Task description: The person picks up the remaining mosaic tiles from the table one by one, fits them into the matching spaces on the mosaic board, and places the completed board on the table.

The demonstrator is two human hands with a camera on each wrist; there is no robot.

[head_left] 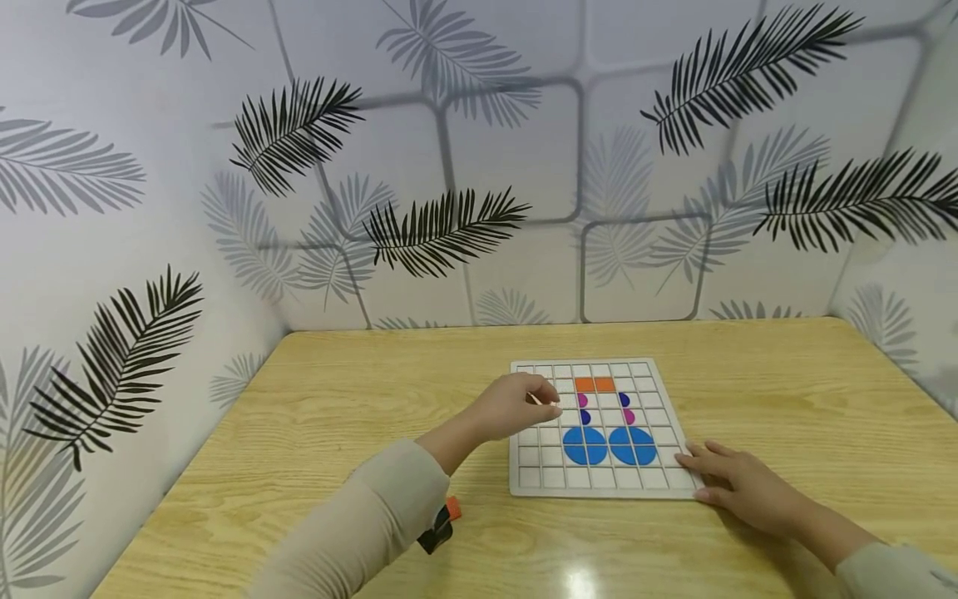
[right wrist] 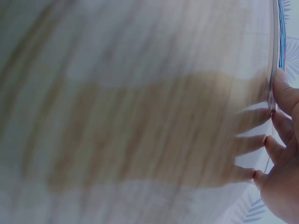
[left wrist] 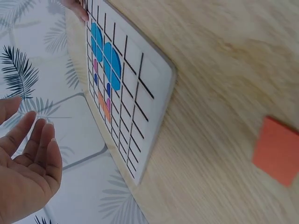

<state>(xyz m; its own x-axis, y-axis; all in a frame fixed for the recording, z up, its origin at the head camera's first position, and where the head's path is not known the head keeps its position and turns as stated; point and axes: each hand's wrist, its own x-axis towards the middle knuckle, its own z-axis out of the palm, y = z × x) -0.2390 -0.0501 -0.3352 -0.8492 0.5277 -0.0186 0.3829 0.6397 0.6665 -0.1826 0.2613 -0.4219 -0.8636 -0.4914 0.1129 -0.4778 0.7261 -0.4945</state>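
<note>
A white board [head_left: 539, 478] with a black square grid lies flat on the table. On it sit two blue circles [head_left: 585, 453] made of quarter pieces, small pink and dark blue half-rounds [head_left: 624, 400], and two orange squares [head_left: 595, 384] side by side. My left hand [head_left: 516, 405] hovers over the board's left part with loosely bent fingers; in the left wrist view nothing shows between them. At the board's lower right edge rests my right hand [head_left: 741, 487], its thumb and fingertips touching the edge and the tabletop in the right wrist view [right wrist: 285, 154].
On the wooden table [head_left: 359, 399], a loose orange piece [left wrist: 278, 151] lies left of the board. Beside it a black object [head_left: 437, 532] is partly hidden by the left sleeve. A leaf-patterned wall [head_left: 494, 274] closes off the back and left.
</note>
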